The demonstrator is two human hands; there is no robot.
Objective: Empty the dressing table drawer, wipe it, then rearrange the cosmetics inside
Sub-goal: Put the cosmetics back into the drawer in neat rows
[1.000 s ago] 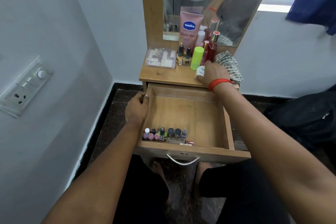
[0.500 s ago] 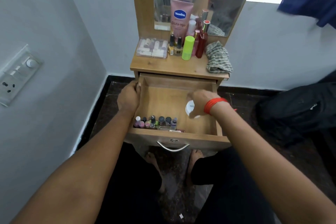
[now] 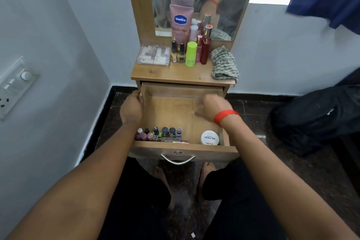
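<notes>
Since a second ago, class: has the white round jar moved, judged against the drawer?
Yes. The white jar left the tabletop and now lies in the drawer, front right corner, beside the nail polish row. The right hand is empty.

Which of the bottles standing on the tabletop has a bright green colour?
The lime-green bottle, standing at the front of the cluster. Beside it, the nail polishes are black-capped, the tall bottle red, the tube pink.
</notes>
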